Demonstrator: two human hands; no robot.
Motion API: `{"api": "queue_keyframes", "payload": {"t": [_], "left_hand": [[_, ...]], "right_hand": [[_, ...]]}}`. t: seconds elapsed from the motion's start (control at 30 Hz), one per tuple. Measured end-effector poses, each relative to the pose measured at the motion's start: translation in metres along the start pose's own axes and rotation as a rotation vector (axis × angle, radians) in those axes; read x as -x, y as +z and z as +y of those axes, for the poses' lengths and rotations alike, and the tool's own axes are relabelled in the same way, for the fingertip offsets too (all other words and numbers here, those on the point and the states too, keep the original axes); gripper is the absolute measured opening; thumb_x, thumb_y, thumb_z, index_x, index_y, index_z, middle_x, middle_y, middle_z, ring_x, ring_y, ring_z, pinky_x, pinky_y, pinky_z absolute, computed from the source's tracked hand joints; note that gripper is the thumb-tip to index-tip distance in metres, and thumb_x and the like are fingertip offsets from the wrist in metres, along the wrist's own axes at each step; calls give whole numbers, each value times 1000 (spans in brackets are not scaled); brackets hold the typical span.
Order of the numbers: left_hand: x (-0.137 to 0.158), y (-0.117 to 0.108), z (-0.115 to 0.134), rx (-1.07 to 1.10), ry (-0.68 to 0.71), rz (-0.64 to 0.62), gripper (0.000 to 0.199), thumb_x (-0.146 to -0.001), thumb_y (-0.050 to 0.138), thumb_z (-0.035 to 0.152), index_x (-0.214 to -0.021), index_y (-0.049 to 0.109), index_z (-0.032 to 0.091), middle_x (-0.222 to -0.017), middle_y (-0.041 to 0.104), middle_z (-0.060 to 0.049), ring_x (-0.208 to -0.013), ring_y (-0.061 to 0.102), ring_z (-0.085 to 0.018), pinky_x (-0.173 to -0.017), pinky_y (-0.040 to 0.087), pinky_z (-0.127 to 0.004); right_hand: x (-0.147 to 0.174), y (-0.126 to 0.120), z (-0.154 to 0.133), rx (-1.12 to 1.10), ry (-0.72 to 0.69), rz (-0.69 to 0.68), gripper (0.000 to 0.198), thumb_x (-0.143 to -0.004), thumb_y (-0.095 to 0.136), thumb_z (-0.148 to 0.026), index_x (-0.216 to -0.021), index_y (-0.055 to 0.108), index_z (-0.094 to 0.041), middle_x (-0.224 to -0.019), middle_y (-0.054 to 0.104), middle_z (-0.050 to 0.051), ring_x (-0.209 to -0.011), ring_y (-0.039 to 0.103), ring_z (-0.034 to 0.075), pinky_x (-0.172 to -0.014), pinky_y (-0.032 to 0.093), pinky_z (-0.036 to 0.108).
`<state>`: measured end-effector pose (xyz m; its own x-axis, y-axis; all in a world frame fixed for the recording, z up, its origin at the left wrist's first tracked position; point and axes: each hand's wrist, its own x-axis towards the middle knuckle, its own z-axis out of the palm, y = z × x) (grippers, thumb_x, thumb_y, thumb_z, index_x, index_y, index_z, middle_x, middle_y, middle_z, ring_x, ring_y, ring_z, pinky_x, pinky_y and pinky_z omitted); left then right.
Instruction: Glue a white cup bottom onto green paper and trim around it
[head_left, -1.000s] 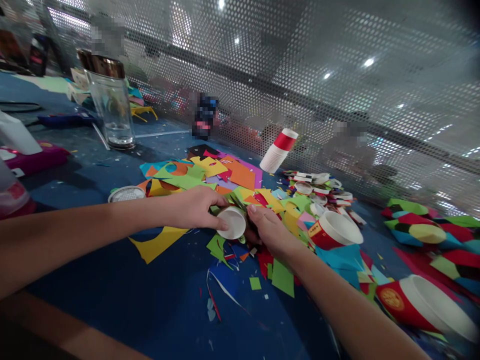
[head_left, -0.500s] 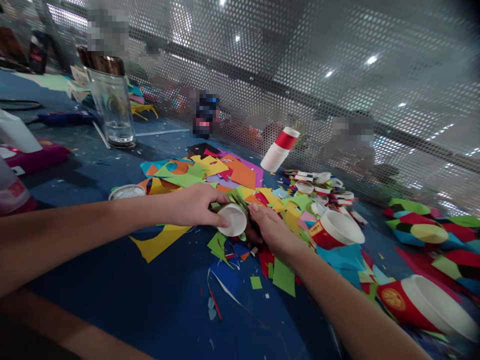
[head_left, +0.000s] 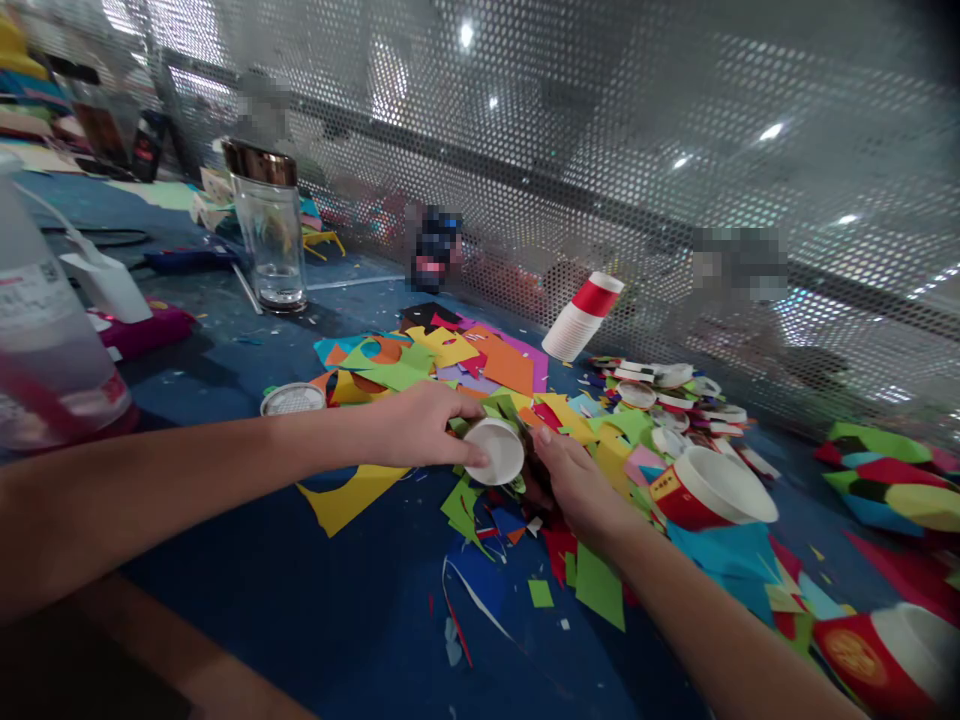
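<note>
My left hand (head_left: 431, 425) reaches in from the left, thumb and fingers pinching a small round white paper cup piece (head_left: 496, 452) with a raised rim. Green paper (head_left: 504, 407) shows just behind that piece. Close on its right side is my right hand (head_left: 577, 475), thumb on top and fingers curled under. What my right fingers hold, if anything, is dark and hidden. Beneath and around both hands lie many coloured paper scraps (head_left: 499, 360). A red and white paper cup (head_left: 709, 490) lies tilted to the right of my right hand.
A stack of paper cups (head_left: 583, 318) leans near the perforated metal screen (head_left: 540, 140). Cut cup pieces (head_left: 667, 395) are heaped beside it. Leftward stand a glass bottle (head_left: 270, 230) and a cloudy plastic bottle (head_left: 52, 330). Another red cup (head_left: 885, 655) lies at lower right on the blue table (head_left: 300, 620).
The view has turned a little left, so everything sits further right and more of the plastic bottle shows. Both hands keep nearly the same hold around the white cup piece.
</note>
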<state>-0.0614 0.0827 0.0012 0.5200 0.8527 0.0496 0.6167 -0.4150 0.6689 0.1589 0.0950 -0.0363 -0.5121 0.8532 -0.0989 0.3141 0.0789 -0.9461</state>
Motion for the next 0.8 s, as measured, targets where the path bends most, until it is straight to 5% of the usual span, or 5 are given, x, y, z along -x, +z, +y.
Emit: {"api": "queue_keyframes", "payload": {"t": [0.43,0.8], "left_hand": [[3,-3,-2,-84,76,15,24,-79,64,39,-83,68,16,-73,63,0,-67,55,-15,-60,32,-26],[1,-4,-1,-19,12,-52,31,-75,65,40,-91,72,14,-80,69,-3,-73,61,-19,-62,36,-28]], "right_hand": [[-1,1,-6,10,-35,-33,65,-80,44,-86,-57,43,-25,-44,38,-3,-40,28,12,-43,20,30],[-4,4,-2,-27,-94,-15,64,-79,49,-84,-59,40,-24,-45,34,-6,-41,25,11,-42,17,28]]}}
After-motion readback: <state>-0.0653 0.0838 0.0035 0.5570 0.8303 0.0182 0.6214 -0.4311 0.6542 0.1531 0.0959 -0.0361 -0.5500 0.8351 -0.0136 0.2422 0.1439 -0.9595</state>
